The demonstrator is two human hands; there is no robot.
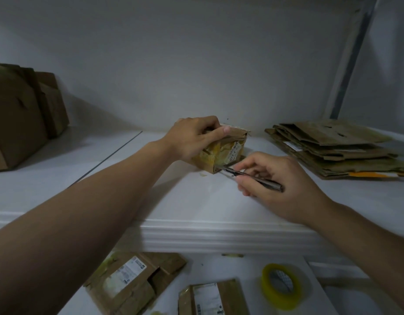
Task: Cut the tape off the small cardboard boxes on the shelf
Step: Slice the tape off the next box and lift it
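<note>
In the head view, a small cardboard box [234,134] stands on the smooth white shelf [196,201], near the back wall. Its brown card is creased, and glossy yellowish tape [210,155] lies wrinkled over the front face, beside a white printed label. The left hand [192,137] grips the box from above: its fingers are curled over the top edge and the thumb lies along the crumpled top flap. The right hand [271,178] holds a slim metal cutter [255,176], dark and shiny, pinched between the thumb and the bent fingers. The tip of the cutter touches the lower front corner of the box. On the right of the shelf lies a stack of flattened cardboard [333,146], rough and stained. On the left stand larger brown boxes [21,114]. Below the shelf, a yellow tape roll [281,286] and flat labelled cardboard pieces [132,283] lie on a white surface.
</note>
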